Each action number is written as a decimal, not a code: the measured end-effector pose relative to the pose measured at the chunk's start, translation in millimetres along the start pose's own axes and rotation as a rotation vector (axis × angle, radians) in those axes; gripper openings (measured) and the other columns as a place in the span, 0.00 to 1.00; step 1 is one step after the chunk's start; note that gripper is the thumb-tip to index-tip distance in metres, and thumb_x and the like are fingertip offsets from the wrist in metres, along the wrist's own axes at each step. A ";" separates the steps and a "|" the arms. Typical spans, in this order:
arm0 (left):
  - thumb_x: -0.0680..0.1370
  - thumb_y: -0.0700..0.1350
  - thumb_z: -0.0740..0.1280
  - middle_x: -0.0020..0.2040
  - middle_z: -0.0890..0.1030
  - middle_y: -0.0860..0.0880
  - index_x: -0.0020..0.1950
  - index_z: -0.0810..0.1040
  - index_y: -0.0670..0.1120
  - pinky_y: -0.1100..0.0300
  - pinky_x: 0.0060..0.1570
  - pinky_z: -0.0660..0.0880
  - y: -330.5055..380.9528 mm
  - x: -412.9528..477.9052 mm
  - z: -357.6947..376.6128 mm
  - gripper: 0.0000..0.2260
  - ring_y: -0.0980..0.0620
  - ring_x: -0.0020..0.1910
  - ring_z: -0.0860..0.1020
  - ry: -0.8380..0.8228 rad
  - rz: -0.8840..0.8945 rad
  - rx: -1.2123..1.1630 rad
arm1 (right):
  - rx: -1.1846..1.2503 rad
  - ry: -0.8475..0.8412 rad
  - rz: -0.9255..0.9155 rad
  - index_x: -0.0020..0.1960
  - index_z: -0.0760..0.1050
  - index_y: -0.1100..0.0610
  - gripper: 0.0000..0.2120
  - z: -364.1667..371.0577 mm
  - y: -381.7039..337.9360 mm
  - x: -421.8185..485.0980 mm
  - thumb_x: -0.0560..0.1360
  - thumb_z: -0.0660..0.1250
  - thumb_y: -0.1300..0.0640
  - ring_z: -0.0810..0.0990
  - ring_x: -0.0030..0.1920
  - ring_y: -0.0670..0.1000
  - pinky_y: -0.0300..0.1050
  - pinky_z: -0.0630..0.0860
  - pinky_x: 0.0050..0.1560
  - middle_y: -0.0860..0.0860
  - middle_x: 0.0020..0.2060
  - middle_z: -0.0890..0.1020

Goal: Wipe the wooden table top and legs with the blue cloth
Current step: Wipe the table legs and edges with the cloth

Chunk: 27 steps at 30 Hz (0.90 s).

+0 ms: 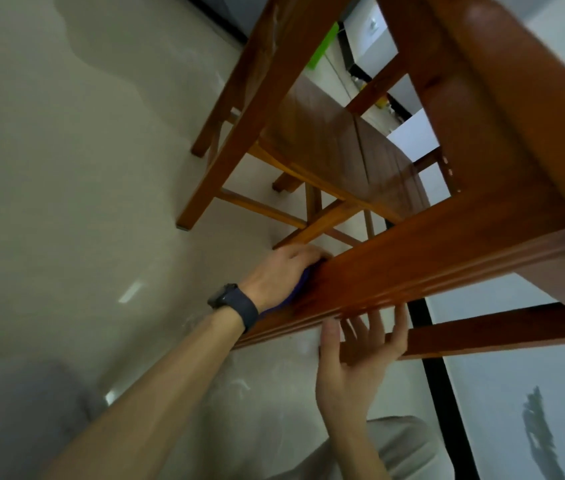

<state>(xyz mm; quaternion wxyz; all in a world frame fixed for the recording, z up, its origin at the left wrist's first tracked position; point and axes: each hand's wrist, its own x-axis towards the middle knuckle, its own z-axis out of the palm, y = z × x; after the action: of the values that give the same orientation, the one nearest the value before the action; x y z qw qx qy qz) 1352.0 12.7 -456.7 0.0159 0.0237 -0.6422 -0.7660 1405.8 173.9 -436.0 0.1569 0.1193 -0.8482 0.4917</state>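
Observation:
The view is tilted, low beside the wooden table. One reddish-brown table leg [430,268] runs across the middle, and the table top's edge [516,109] fills the upper right. My left hand [281,271], a dark watch on its wrist, wraps around the leg's lower part and holds the blue cloth [296,289] against the wood. Only a small dark-blue patch of cloth shows under the palm. My right hand [357,351] is below the leg, its straight fingers touching the leg's grooved edge.
A wooden chair [343,147] stands under the table, its legs and rungs just behind my left hand. Another table leg [502,332] lies to the right. The pale tiled floor [66,168] spreads left. A dark strip [437,368] crosses the floor.

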 end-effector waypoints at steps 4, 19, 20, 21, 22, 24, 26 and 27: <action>0.80 0.57 0.55 0.58 0.81 0.55 0.60 0.78 0.58 0.48 0.64 0.70 102.3 18.4 16.1 0.16 0.53 0.59 0.78 -0.106 0.229 -0.030 | 0.038 0.077 -0.023 0.73 0.50 0.32 0.38 4.0 -32.1 21.1 0.71 0.69 0.40 0.73 0.68 0.47 0.56 0.74 0.65 0.45 0.71 0.69; 0.71 0.60 0.71 0.60 0.81 0.44 0.69 0.72 0.49 0.43 0.64 0.73 82.0 11.0 12.5 0.30 0.44 0.57 0.80 0.026 -0.116 -0.328 | -0.042 0.004 -0.020 0.73 0.44 0.29 0.37 -0.3 -40.5 21.1 0.74 0.64 0.36 0.69 0.65 0.36 0.51 0.74 0.65 0.20 0.63 0.62; 0.70 0.59 0.71 0.62 0.79 0.41 0.72 0.69 0.45 0.44 0.64 0.73 100.8 18.6 14.7 0.34 0.42 0.57 0.80 0.035 -0.071 -0.365 | -0.035 -0.005 -0.022 0.73 0.44 0.29 0.36 -1.5 -41.8 21.4 0.75 0.64 0.37 0.68 0.65 0.34 0.50 0.74 0.66 0.19 0.63 0.63; 0.70 0.58 0.71 0.64 0.78 0.39 0.73 0.66 0.42 0.44 0.64 0.73 122.5 21.6 16.3 0.36 0.41 0.58 0.79 0.020 -0.020 -0.398 | -0.023 -0.013 -0.022 0.72 0.44 0.28 0.36 -2.4 -43.3 21.7 0.75 0.65 0.39 0.68 0.65 0.34 0.49 0.73 0.66 0.20 0.63 0.63; 0.71 0.58 0.71 0.65 0.77 0.38 0.73 0.66 0.41 0.44 0.66 0.72 138.7 26.9 18.1 0.36 0.39 0.61 0.77 -0.014 0.041 -0.421 | -0.009 -0.018 -0.020 0.72 0.45 0.27 0.36 -2.8 -44.9 21.8 0.75 0.66 0.42 0.69 0.65 0.34 0.48 0.73 0.66 0.20 0.63 0.64; 0.75 0.54 0.69 0.65 0.77 0.39 0.71 0.69 0.40 0.45 0.67 0.71 154.4 27.5 21.8 0.29 0.40 0.62 0.77 -0.055 0.090 -0.429 | 0.009 -0.013 -0.014 0.71 0.46 0.26 0.36 -3.4 -46.9 21.6 0.75 0.66 0.44 0.69 0.65 0.34 0.45 0.73 0.65 0.21 0.63 0.65; 0.78 0.50 0.66 0.59 0.80 0.39 0.66 0.74 0.42 0.47 0.61 0.75 140.2 17.1 25.5 0.19 0.40 0.57 0.79 -0.071 0.116 -0.423 | 0.018 0.002 -0.023 0.71 0.47 0.26 0.35 -4.2 -47.6 21.2 0.76 0.66 0.45 0.69 0.64 0.31 0.41 0.72 0.64 0.20 0.62 0.65; 0.79 0.49 0.66 0.55 0.81 0.39 0.63 0.77 0.45 0.49 0.54 0.75 128.8 10.7 25.4 0.15 0.41 0.52 0.80 -0.048 0.138 -0.389 | 0.020 0.007 -0.031 0.71 0.46 0.26 0.35 -3.7 -46.8 21.0 0.76 0.65 0.44 0.68 0.64 0.30 0.39 0.72 0.63 0.20 0.63 0.64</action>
<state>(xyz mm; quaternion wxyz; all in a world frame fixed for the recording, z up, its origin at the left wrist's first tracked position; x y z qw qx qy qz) 1339.1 14.6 -325.6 0.0575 -0.0421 -0.4823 -0.8731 1403.8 153.2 -388.9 0.1663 0.1323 -0.8406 0.4982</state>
